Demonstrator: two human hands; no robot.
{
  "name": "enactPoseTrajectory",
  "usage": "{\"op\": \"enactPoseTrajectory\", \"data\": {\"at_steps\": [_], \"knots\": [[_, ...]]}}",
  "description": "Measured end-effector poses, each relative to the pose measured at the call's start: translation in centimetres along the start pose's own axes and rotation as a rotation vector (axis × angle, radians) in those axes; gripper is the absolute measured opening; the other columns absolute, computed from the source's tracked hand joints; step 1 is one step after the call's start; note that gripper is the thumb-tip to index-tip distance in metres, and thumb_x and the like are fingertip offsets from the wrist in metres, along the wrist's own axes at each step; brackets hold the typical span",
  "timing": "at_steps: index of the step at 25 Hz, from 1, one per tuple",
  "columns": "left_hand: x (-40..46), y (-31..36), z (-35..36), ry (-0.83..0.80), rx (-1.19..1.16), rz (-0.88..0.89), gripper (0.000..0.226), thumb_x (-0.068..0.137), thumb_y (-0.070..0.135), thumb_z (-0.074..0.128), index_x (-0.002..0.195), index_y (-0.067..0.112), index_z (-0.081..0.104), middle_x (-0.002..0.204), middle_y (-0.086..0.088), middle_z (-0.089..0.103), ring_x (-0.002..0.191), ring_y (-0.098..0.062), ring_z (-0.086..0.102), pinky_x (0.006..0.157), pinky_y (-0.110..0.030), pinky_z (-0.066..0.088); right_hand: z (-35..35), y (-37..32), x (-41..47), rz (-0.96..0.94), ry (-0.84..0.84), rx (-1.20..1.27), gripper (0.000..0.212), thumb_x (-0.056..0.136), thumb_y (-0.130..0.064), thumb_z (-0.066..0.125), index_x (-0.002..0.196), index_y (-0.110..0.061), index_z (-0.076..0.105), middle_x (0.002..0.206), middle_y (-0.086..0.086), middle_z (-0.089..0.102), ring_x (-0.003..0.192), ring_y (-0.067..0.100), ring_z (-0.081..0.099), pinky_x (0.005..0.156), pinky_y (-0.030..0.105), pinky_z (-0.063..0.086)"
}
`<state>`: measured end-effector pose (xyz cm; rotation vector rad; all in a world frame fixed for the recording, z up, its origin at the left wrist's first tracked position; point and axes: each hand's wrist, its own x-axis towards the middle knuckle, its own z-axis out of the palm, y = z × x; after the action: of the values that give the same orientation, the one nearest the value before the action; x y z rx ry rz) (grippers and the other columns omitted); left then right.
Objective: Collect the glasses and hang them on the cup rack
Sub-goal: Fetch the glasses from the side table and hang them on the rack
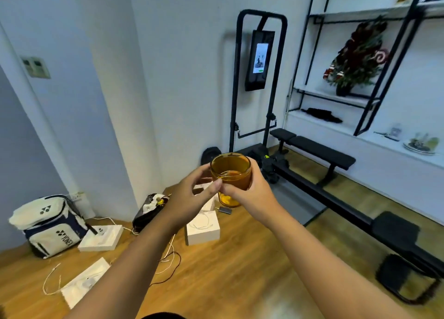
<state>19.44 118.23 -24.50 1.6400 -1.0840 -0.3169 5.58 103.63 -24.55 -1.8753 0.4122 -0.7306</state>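
An amber glass (230, 168) is held up in front of me, upright with its open mouth toward the camera. My right hand (249, 189) is wrapped around its right side and base. My left hand (192, 194) touches its left side with thumb and fingertips, fingers partly spread. A second amber glass (227, 200) shows just below the first, partly hidden by my hands; I cannot tell whether it is stacked under the first or stands apart. No cup rack is in view.
White boxes (203, 227) and loose cables lie on the wooden floor, with a white and navy backpack (51, 225) at the left wall. A black weight bench (312, 150) and exercise frame (259, 78) stand ahead. Shelves (336, 98) at right hold a small decorated tree and dishes.
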Motion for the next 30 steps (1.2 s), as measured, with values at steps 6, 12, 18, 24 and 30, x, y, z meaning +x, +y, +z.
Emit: {"op": "enactPoseTrajectory", "data": {"at_steps": [6,12,18,24,30], "knots": [[-1.7,6.3,7.9,-0.105,-0.126,0.013,0.061,0.066,0.101,0.048,0.121,0.073,0.051,0.118,0.053,0.056,0.113,0.022,0.055,0.083,-0.01,0.052,-8.4,-0.4,-5.9,0.014,0.144,-0.003,0.09,0.074,-0.057,0.09,0.146,-0.045,0.038,0.134,-0.021,0.055,0.122,0.007,0.058,0.085,0.015,0.055],[-5.3,13.2,18.2,-0.256,-0.141,0.123,0.049,0.084,0.079,0.061,0.131,0.066,0.055,0.132,0.032,0.063,0.122,0.008,0.059,0.101,-0.033,0.054,-18.9,-1.4,-15.5,-0.009,0.27,-0.004,0.086,0.069,-0.061,0.09,0.141,-0.046,0.045,0.132,-0.018,0.061,0.121,0.005,0.061,0.092,0.023,0.057],[-9.8,21.5,29.6,-0.435,-0.16,0.277,0.054,0.092,0.072,0.058,0.142,0.051,0.055,0.136,0.027,0.064,0.125,0.004,0.059,0.097,-0.02,0.053,-30.0,-2.4,-26.6,0.013,0.463,-0.044,0.075,0.066,-0.066,0.091,0.126,-0.066,0.045,0.119,-0.039,0.06,0.111,-0.015,0.059,0.079,0.008,0.054],[-14.0,27.1,40.6,-0.566,-0.161,0.363,0.054,0.096,0.054,0.066,0.147,0.045,0.052,0.135,0.025,0.064,0.124,0.004,0.06,0.1,-0.024,0.052,-40.1,-4.1,-38.0,0.09,0.685,-0.087,0.073,0.063,-0.072,0.09,0.122,-0.069,0.046,0.118,-0.037,0.064,0.109,-0.013,0.063,0.077,0.014,0.057],[-14.8,31.6,49.9,-0.673,-0.149,0.409,0.054,0.098,0.044,0.069,0.148,0.044,0.05,0.133,0.024,0.063,0.121,0.004,0.061,0.102,-0.028,0.053,-47.4,-5.4,-45.7,0.133,0.874,-0.141,0.064,0.063,-0.072,0.09,0.112,-0.074,0.048,0.114,-0.039,0.064,0.106,-0.016,0.062,0.073,0.008,0.055]]}}
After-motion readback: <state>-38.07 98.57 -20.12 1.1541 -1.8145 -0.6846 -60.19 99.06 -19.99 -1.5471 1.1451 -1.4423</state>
